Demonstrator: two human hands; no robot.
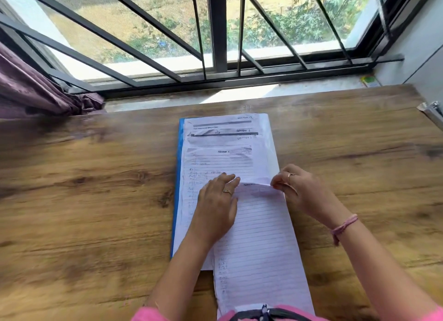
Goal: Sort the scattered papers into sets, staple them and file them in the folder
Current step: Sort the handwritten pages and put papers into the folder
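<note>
A blue folder (177, 177) lies in the middle of the wooden table (96, 201), with several overlapping papers (220, 153) marked "Section 1" stacked on it. A lined sheet (261, 244) lies over the stack's right side and reaches toward me. My left hand (217, 205) presses flat on the stack, fingers straight. My right hand (302, 191) pinches the lined sheet's top right corner, which is slightly lifted. No stapler is in view.
A barred window (215, 33) and its stone sill (239, 95) run behind the table. A purple curtain (36, 90) hangs at the left. A metal object (434, 109) sits at the table's right edge, and a small card (370, 81) rests on the sill.
</note>
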